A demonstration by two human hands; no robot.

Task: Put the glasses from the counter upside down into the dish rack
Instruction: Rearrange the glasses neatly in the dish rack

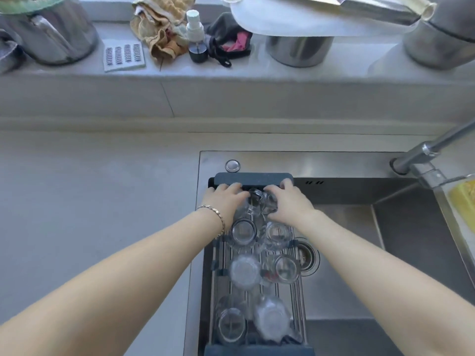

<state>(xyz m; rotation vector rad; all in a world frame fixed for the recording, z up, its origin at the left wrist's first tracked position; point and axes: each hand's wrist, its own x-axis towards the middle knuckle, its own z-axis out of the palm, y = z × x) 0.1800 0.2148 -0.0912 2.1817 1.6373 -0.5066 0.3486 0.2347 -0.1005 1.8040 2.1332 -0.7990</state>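
Glasses nearest: two (231, 325) and (272, 318) stand at the near end of the dish rack (299, 299), side by side, bases up as far as I can judge through the clear glass.
Middle rows: four more sit further along, (244, 271) and (285, 269), then (243, 231) and (276, 233), paired across the bars.
Rack: it spans the left part of the steel sink (341, 265), its far dark end (253, 179) up against the back rim.
Left hand (226, 199): curled round a glass (253, 201) at the far end of the rack, fingers wrapped on its side; a thin bracelet (218, 219) on the wrist.
Right hand (290, 200): closed round a second glass (268, 202), the two glasses touching or nearly so between the hands.
Orientation of held pair: too blurred to tell which end is up.
Progress: late, I'd say; six in place, the last row being filled now.
Counter (97, 201): no glass on the stretch in view.
Left to do: seating and letting go of this pair, likely nothing after.
Beyond: tap (426, 152) at right; ledge with spray bottle (196, 37), cloths (162, 29) and metal pots (299, 51).
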